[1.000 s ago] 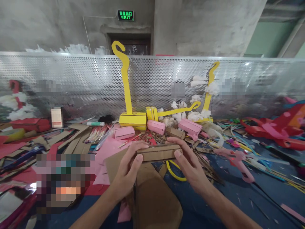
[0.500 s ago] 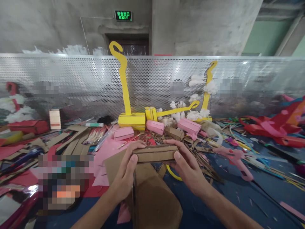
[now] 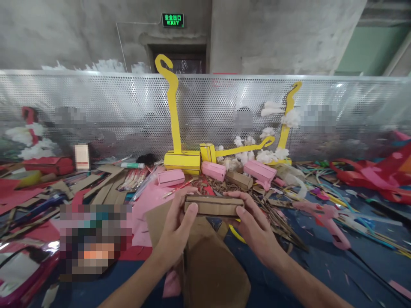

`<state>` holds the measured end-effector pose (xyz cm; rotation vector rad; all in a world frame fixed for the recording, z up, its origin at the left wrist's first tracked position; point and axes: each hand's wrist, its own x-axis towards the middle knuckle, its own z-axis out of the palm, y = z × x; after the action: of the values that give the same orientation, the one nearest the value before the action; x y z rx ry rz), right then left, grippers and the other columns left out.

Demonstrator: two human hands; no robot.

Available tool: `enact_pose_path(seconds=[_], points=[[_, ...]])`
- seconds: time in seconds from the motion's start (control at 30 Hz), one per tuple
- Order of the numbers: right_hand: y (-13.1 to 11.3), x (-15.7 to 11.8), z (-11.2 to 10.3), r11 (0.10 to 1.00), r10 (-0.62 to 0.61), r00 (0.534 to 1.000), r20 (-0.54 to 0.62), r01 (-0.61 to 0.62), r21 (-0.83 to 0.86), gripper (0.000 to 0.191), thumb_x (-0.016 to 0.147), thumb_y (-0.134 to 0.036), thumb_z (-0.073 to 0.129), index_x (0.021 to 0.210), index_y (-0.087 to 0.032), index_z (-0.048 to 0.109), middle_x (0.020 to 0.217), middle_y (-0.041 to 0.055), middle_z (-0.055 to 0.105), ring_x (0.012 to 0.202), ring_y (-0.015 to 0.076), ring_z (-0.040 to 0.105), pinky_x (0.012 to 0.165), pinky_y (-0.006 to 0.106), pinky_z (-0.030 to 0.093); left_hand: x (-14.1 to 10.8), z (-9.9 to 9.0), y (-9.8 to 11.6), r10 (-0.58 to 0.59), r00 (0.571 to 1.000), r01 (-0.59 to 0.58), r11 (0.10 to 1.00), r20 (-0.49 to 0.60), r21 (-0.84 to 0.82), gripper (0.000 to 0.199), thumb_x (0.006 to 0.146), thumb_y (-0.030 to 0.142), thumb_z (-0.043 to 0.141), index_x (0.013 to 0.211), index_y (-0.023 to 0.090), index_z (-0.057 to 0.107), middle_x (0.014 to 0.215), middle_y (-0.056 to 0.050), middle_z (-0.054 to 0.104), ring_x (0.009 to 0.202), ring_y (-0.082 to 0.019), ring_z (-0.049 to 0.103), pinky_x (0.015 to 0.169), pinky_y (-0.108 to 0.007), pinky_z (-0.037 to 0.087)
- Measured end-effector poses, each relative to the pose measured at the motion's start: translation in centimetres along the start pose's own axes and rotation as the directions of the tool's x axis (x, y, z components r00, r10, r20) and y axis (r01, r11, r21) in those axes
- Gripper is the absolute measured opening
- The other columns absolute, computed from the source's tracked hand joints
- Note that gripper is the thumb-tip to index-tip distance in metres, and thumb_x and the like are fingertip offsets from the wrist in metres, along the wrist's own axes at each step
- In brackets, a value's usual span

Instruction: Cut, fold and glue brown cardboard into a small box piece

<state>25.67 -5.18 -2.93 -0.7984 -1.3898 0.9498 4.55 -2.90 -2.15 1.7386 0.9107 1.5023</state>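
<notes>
Between both hands I hold a small brown cardboard box [image 3: 214,207], long and narrow, raised off the table and lying level. My left hand [image 3: 180,226] grips its left end, thumb on the near face and fingers behind the top edge. At the right end my right hand [image 3: 255,224] pinches it the same way, the thumb on the lower corner. Below the box is a larger sheet of brown cardboard [image 3: 215,265], with a pink paper piece [image 3: 171,282] by its left edge. The box's underside and far face are hidden.
A pink glue gun [image 3: 327,220] with a black cord lies at right. Behind stand a yellow hooked stand [image 3: 173,115], pink boxes [image 3: 213,170] and another brown box [image 3: 239,179]. Cardboard strips [image 3: 107,186] clutter the left. A perforated metal panel [image 3: 128,111] closes off the back.
The view has shifted slightly, so the scene sits a little further right. My left thumb has slid inward along the box's near face. Both hands still hold the box.
</notes>
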Motion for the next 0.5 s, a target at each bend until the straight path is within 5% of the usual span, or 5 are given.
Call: enact_pose_path(seconds=[0.13,0.27,0.4,0.5], points=[[-0.5,-0.2,0.2,0.999,0.034,0.999,0.031,-0.034,-0.003,0.029,0.101,-0.047,0.051,0.127,-0.034,0.054,0.135,0.0048,0.062,0.118,0.023,0.064,0.093,0.037,0.06,0.6,0.6,-0.3,-0.138,0.987,0.115,0.963,-0.08,-0.244,0.037,0.097,0.041,0.059,0.131,0.028,0.052,0.136,-0.005,0.059,0.126,-0.022,0.056,0.107,-0.038,0.045],[-0.8,-0.8,0.4,0.985,0.099,0.981,0.166,-0.073,-0.156,0.038,0.101,-0.047,0.052,0.135,-0.031,0.049,0.136,0.0063,0.061,0.122,0.023,0.061,0.102,0.035,0.054,1.0,1.2,-0.5,-0.35,0.935,0.264,0.797,-0.059,-0.543,0.056,0.085,0.04,0.075,0.133,0.024,0.05,0.131,-0.009,0.065,0.12,-0.025,0.063,0.101,-0.04,0.052],[-0.9,-1.5,0.7,0.943,0.151,0.924,0.351,-0.027,-0.333,0.056,0.099,-0.045,0.058,0.148,-0.029,0.038,0.147,0.0093,0.051,0.129,0.0254,0.055,0.106,0.037,0.049,0.8,1.4,0.2,-0.457,0.888,0.372,0.653,0.049,-0.66,0.053,0.078,0.04,0.082,0.121,0.019,0.059,0.117,-0.01,0.072,0.108,-0.027,0.069,0.094,-0.039,0.055],[-0.8,-1.7,0.9,0.918,0.138,0.899,0.416,0.041,-0.394,0.074,0.09,-0.046,0.071,0.152,-0.029,0.034,0.148,0.0093,0.049,0.126,0.0272,0.056,0.104,0.038,0.048,0.6,1.3,0.5,-0.496,0.866,0.404,0.628,0.057,-0.665,0.055,0.075,0.038,0.083,0.121,0.019,0.06,0.107,-0.008,0.074,0.098,-0.027,0.071,0.088,-0.038,0.056]])
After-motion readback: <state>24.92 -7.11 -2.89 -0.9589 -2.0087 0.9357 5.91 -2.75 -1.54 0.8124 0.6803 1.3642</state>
